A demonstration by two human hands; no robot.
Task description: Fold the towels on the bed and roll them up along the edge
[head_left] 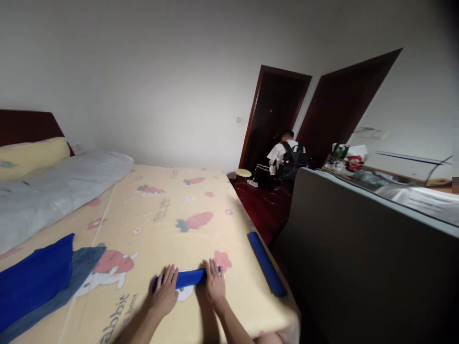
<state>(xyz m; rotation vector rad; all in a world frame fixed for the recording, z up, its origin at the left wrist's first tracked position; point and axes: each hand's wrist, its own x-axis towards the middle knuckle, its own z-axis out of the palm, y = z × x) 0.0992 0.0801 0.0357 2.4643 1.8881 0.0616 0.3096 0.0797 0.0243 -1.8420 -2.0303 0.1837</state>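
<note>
A narrow blue roll of cloth [192, 277] lies crosswise on the bed near its front edge. Across its left end rests my left hand [167, 289], palm down with fingers stretched out. My right hand [215, 285] presses flat on the right end, its fingers extended past the roll. To the right, close to the bed's side edge, lies another blue roll [267, 264]. At far left a bright blue cloth [38, 282] is spread partly over a duller blue-grey cloth [83, 267].
The bed carries a cream sheet [168, 196] with carrot and rabbit prints. A grey quilt [68, 184] and a yellow pillow [36, 155] are at left. A dark panel [351, 258] stands right of the bed. Beyond, a seated person [283, 155] wears a black backpack, near a round stool [243, 173].
</note>
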